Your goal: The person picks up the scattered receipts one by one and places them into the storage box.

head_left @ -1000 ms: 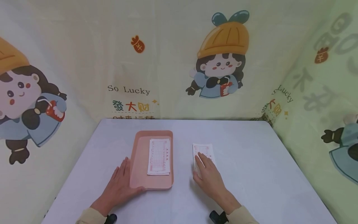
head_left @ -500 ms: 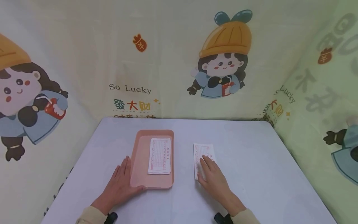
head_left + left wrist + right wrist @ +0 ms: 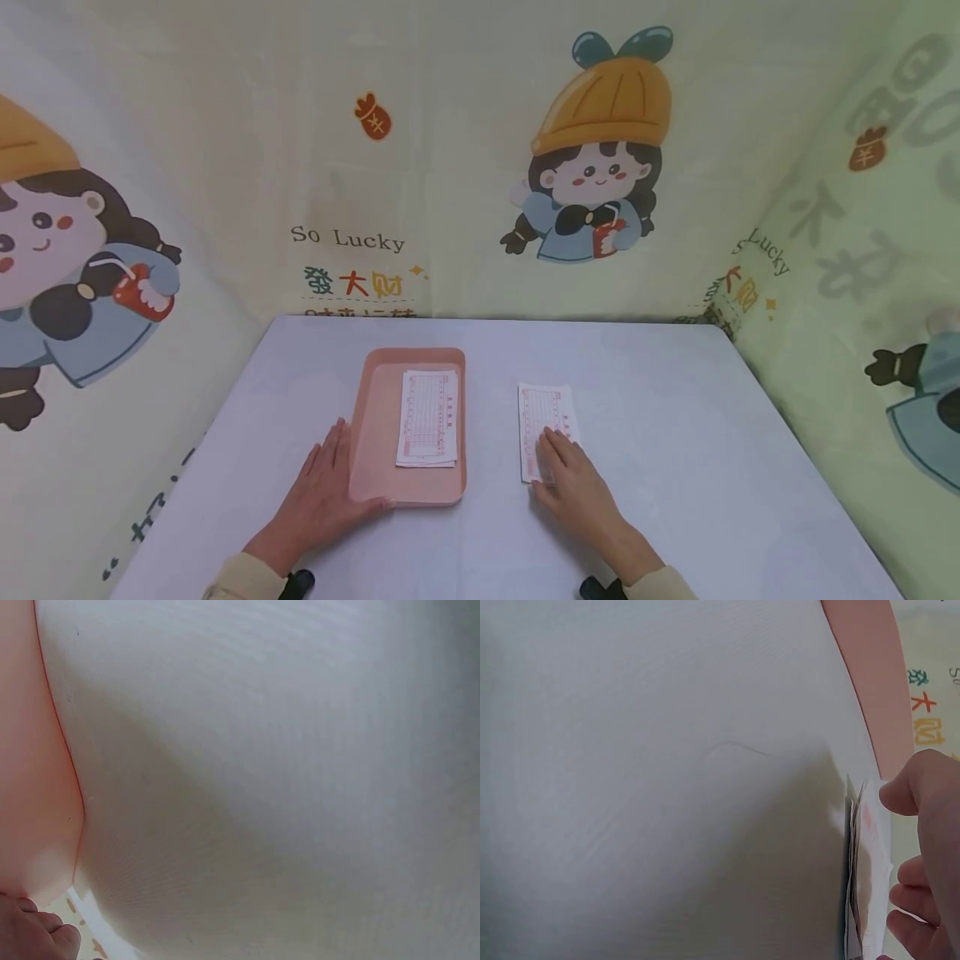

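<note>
In the head view my left hand (image 3: 326, 487) lies with straight fingers along the left side of a pink tray (image 3: 369, 442), its thumb at the near edge. Inside the tray is a small stack of white paper slips (image 3: 427, 418) printed with red grids. On the table to the right lies another stack of similar slips (image 3: 542, 408). My right hand (image 3: 581, 492) is over that stack's near right part, fingers loosely bent and covering its lower corner. The right wrist view shows the thumb (image 3: 911, 787) apart from the fingers, with nothing pinched between; fingertip contact is hard to tell.
Both stacks and the tray are on a white table (image 3: 675, 450). A cloth backdrop (image 3: 465, 167) with cartoon figures and lettering hangs behind and at the sides. Tan sleeves and black wrist straps show at the near edge.
My right hand has slid toward the near right over the loose stack, so more of its top sheet shows. The left hand, the tray and the stack inside it have stayed put.
</note>
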A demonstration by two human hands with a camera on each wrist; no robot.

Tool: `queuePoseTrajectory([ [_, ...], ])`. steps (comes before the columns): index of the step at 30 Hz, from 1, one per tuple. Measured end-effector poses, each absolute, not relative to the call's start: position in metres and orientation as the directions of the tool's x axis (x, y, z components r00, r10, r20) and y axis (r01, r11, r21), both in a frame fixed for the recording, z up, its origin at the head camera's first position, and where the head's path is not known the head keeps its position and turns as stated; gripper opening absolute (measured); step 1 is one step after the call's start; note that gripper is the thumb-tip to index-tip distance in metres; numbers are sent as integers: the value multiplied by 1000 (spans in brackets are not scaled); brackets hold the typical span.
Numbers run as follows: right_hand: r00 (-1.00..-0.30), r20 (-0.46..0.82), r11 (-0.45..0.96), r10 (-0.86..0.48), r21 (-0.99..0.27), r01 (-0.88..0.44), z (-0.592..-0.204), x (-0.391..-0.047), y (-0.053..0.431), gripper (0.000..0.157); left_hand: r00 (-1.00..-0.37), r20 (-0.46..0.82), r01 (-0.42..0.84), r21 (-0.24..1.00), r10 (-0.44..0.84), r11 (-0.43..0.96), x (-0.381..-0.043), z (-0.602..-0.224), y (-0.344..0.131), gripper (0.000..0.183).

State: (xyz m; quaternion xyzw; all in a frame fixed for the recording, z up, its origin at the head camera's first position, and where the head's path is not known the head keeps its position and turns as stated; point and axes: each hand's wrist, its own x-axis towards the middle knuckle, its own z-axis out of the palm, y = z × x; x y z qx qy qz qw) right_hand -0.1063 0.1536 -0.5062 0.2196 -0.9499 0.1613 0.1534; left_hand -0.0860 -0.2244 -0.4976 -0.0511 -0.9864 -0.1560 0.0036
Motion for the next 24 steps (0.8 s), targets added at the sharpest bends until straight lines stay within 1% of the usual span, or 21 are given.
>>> queuePoseTrajectory([
  [4,-874,327,848,-360,-275,-453,-507,-105,154,60,-995,16,99,306,98,947,-86,-497,-224,133],
  [10,-885,296,849,-360,-290,-442,-509,-105,153,62,-995,13,99,305,100,947,-86,-498,-225,134],
  [15,-902,234,853,-362,-308,-422,-511,-107,153,66,-994,26,105,306,102,946,-86,-499,-225,134],
  [18,-914,188,862,-360,-309,-403,-511,-107,152,66,-994,32,110,310,105,944,-86,-501,-226,134],
  [24,-914,152,870,-377,-280,-406,-512,-109,152,64,-995,16,100,318,100,943,-87,-503,-227,134],
])
